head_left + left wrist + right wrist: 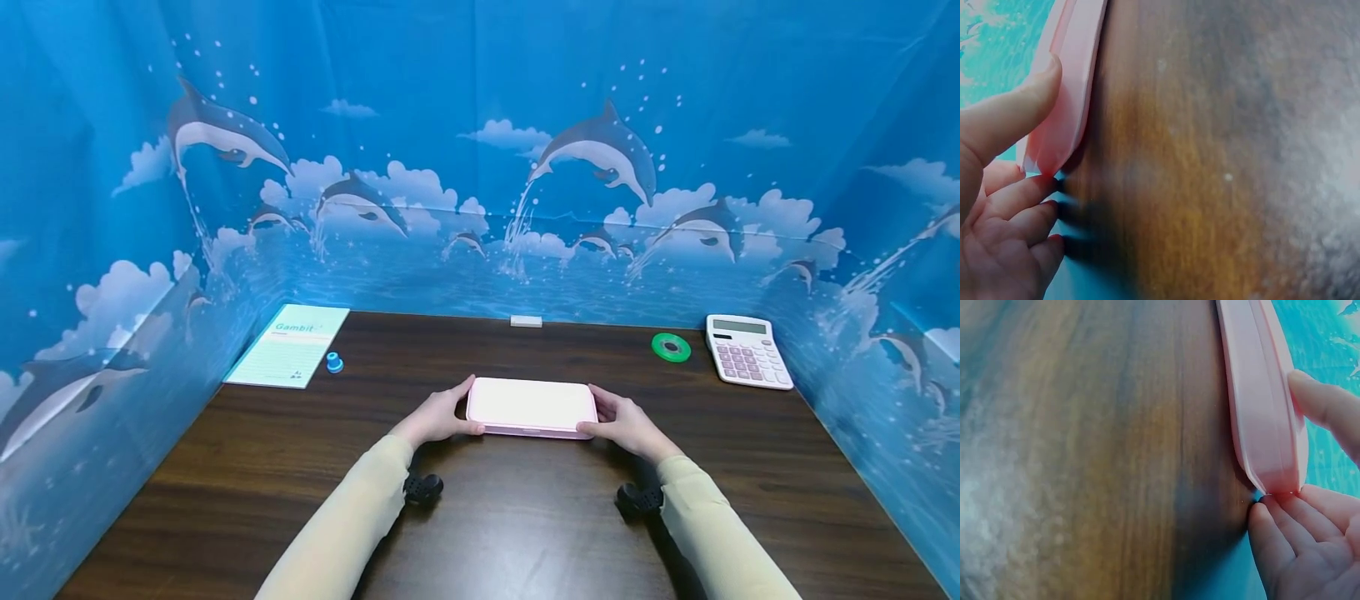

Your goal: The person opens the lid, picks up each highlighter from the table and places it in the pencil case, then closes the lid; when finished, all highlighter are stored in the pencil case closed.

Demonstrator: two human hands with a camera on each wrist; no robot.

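A flat, rounded pink case with a pale top lies lengthwise across the middle of the table. My left hand grips its left end, thumb at the near corner and fingers round the far side. At the opposite end my right hand holds it the same way. In the left wrist view the case's pink side wall shows between the thumb and the fingertips. The right wrist view shows the other end, with the thumb against its upper edge and fingertips under the corner. What is inside the case is hidden.
At the back left lie a pale green notepad and a small blue object. A green disc and a white calculator are at the back right. A small white block sits at the rear edge, before a dolphin-print curtain.
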